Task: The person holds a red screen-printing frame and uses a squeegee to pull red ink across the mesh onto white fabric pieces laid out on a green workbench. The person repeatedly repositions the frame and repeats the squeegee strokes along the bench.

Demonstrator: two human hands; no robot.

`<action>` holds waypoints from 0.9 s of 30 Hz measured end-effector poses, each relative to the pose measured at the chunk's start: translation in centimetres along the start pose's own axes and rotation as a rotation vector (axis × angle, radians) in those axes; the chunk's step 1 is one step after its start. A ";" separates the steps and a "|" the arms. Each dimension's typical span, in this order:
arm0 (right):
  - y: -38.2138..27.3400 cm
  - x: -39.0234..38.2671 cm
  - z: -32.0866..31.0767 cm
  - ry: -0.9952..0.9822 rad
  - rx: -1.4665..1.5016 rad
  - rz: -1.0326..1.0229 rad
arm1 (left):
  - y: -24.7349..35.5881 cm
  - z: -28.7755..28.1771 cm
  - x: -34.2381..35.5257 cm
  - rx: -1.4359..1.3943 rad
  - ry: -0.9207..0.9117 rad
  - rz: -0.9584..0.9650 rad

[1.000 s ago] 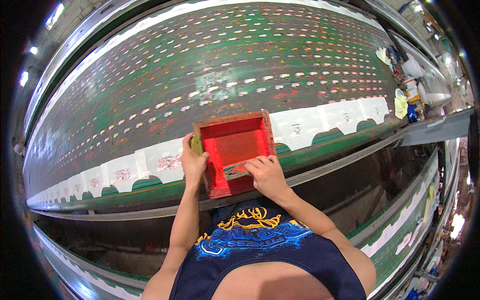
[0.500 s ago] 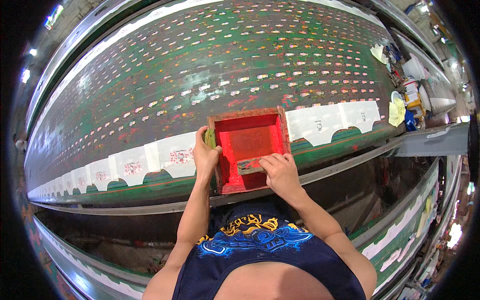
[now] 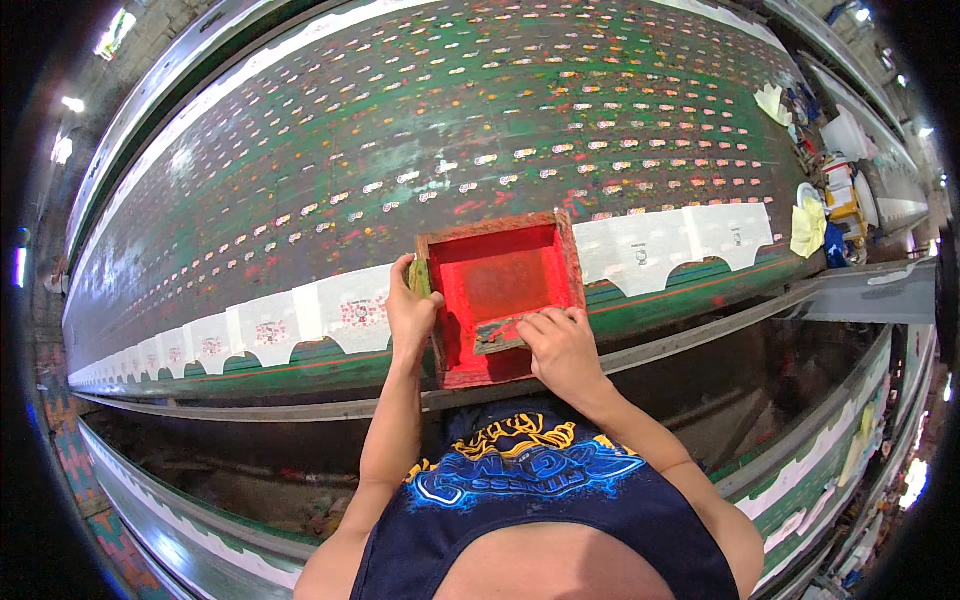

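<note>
long green table [image 3: 640, 305], with white sheets [image 3: 308, 312] to either side of the red wooden frame [image 3: 492, 229] at its near edge. left hand [image 3: 408, 315]: thumb and fingers clasp the frame's left wall. right hand [image 3: 563, 345], the nearer to the dark strip [image 3: 498, 336]: fingers bunched, gripping its right end. strip points leftward, long axis roughly crosswise; unobstructed reddish mesh [image 3: 505, 283] extends beyond it to the far wall.

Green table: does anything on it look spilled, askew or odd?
Stray red smears lie between the rows of small prints on the green table, beyond the wooden frame; their irregular shapes break the pattern. A crumpled yellow cloth sits at the table's right end.
</note>
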State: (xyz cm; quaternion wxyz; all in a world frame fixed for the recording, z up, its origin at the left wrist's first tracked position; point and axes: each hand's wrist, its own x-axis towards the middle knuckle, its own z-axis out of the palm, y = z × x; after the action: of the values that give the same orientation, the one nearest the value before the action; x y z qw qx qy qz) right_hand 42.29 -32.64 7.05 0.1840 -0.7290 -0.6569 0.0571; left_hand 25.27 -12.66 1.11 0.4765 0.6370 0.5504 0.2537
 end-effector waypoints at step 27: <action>1.2 -0.7 1.2 -0.016 0.038 -0.009 | -0.7 0.5 0.2 0.140 -0.041 -0.016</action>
State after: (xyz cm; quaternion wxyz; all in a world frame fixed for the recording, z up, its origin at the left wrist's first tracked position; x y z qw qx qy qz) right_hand 42.96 -33.17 5.46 0.1928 -0.7218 -0.6604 0.0749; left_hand 25.43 -12.74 0.19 0.4438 0.6694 0.5621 0.1976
